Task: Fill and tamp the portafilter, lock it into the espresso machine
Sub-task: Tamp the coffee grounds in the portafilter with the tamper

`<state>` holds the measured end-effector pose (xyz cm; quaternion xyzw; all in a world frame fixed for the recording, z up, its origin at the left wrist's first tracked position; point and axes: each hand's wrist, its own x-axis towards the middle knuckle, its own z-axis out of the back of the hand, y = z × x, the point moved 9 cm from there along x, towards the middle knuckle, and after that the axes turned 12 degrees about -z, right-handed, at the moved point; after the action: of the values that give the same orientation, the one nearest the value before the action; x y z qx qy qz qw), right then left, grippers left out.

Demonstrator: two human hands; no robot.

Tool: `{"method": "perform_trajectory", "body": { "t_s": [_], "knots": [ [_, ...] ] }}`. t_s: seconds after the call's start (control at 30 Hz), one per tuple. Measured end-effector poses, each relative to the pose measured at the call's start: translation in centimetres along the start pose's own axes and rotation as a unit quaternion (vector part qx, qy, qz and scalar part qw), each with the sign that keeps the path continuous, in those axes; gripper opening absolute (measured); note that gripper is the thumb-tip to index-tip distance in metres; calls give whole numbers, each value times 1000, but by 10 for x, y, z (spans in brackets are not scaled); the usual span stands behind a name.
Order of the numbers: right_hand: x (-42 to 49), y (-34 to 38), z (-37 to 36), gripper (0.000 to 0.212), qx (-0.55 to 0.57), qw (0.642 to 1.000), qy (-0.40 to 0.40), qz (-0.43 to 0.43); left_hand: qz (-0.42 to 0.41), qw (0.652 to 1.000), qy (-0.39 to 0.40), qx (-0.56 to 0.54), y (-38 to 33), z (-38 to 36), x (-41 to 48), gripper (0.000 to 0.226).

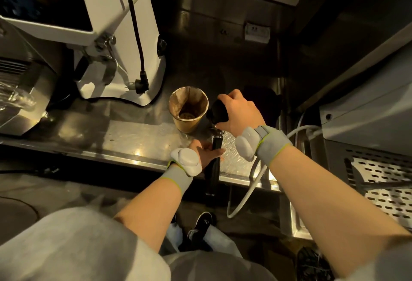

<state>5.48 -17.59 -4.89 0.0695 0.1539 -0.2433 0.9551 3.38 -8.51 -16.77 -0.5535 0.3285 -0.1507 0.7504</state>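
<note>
On the steel bench (pixel 138 138), at one o'clock from our left hand (pixel 206 153), our right hand (pixel 239 113) bears the black tamper (pixel 219 112) onto the portafilter (pixel 215 158), its basket hidden beneath. Left fingers (pixel 219 152) clamp the handle, right fingers (pixel 225 97) wrap the tamper. We should press straight and level beside the paper cup (pixel 189 109).

Shiny steel counter (pixel 133 138), scuffed and reflective; stained brown paper cup (pixel 189 111); glossy black tamper (pixel 218 112); matt black handle (pixel 213 169); glossy white grinder (pixel 133 35).
</note>
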Motion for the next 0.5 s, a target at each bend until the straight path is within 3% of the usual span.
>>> {"method": "perform_trajectory", "body": {
  "t_s": [0.27,0.5],
  "knots": [
    [2,0,-2,72,-63,998,7,-12,7,1000,7,2,-6,1,-4,39],
    [2,8,-1,69,-131,991,-4,-21,13,999,38,23,-15,1,-8,16]
  ]
}}
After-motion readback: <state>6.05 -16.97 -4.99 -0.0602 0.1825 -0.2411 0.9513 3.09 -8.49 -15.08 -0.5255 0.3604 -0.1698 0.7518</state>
